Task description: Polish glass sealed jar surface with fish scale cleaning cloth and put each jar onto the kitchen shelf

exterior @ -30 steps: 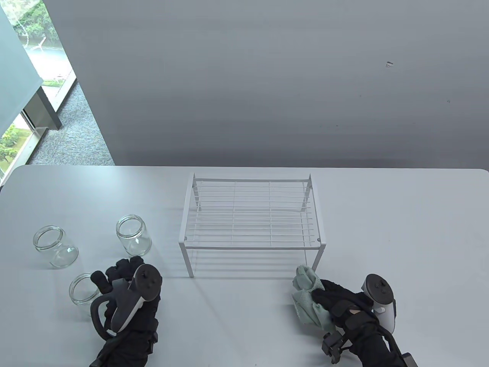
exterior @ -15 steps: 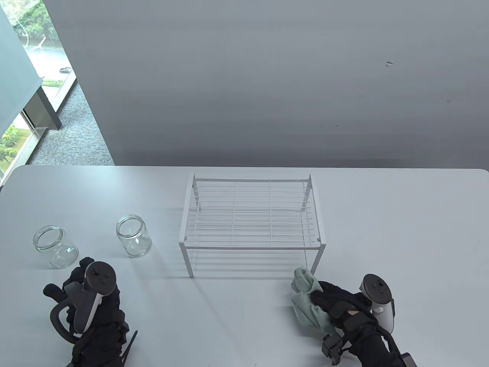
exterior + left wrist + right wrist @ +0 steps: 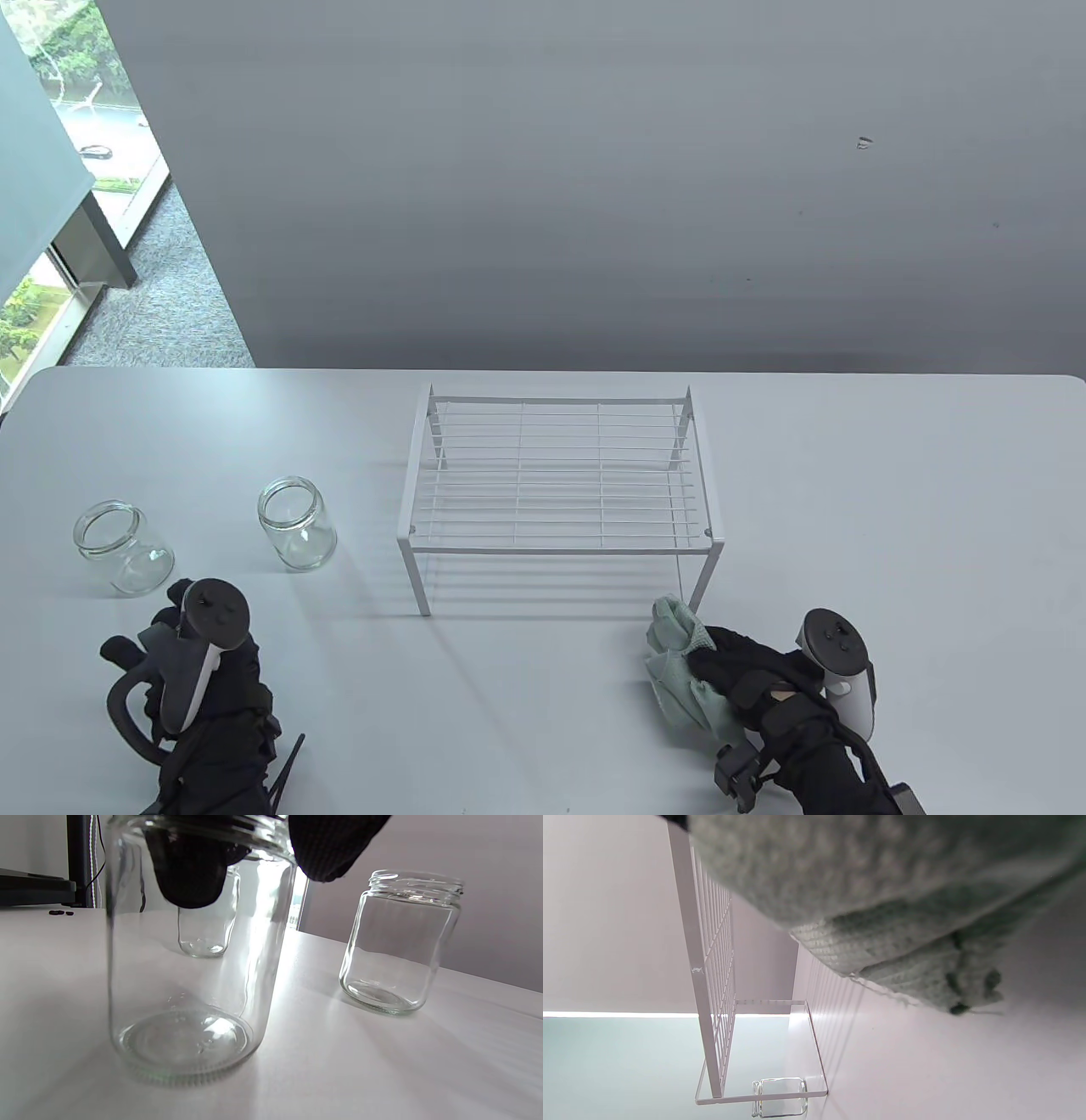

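Three clear glass jars stand at the table's left. The nearest jar (image 3: 186, 984) is hidden under my left hand (image 3: 151, 630) in the table view. In the left wrist view it stands on the table while my gloved fingertips (image 3: 331, 849) pinch its rim, one of them seen through the glass. The other two jars (image 3: 124, 548) (image 3: 297, 523) stand free behind it. The white wire shelf (image 3: 560, 543) stands mid-table with nothing on top. My right hand (image 3: 706, 660) grips a crumpled pale green cloth (image 3: 675, 660) on the table by the shelf's front right leg.
The white table (image 3: 891, 526) reaches a grey wall at the back, with a window and carpet beyond its left end. In the right wrist view the cloth (image 3: 882, 899) fills the top, with the shelf (image 3: 706, 963) and a jar (image 3: 779, 1097) beyond.
My left hand has moved left from beside the near jar to over it, now covering it. The right hand and cloth have barely shifted.
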A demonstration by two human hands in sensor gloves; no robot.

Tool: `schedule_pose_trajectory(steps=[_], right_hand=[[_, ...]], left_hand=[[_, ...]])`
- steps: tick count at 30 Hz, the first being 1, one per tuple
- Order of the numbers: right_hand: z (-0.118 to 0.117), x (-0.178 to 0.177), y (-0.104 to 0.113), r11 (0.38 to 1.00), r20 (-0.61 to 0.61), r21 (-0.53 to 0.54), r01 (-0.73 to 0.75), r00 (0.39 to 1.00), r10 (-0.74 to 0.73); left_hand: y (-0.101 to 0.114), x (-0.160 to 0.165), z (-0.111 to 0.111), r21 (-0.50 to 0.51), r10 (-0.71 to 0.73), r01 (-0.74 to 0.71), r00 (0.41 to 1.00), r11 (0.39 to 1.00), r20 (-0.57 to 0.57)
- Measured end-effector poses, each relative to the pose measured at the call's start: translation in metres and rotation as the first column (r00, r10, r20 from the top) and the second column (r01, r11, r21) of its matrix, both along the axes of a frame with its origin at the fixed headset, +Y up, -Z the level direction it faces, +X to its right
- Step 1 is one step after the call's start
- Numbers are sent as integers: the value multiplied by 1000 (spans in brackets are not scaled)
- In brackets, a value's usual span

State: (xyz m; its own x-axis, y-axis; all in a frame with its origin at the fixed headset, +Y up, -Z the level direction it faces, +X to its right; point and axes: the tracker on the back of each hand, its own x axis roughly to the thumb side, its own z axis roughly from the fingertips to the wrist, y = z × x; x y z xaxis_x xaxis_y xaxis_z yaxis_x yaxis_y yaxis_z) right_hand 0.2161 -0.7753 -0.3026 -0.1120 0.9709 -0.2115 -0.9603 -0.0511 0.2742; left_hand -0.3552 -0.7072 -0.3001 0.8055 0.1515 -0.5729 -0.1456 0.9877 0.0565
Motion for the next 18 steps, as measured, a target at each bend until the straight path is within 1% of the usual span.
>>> schedule_pose_trajectory(steps=[5, 11, 15, 18], right_hand=[[0, 0, 0, 1000, 1, 1, -4, 1000, 4], [0, 0, 0, 1000, 0, 0, -6, 1000, 6], [0, 0, 0, 1000, -5, -1, -12, 1000, 12], [0, -1, 0, 1000, -5, 2, -13, 1000, 13]], left_hand=[[-5, 0, -4, -26, 20, -19, 999, 999, 33], [-5, 0, -4, -8, 17, -16, 998, 1000, 64], [-1, 5, -3, -7, -2, 3, 996, 1000, 90], [6, 11, -1, 19, 8, -10, 993, 1000, 117]])
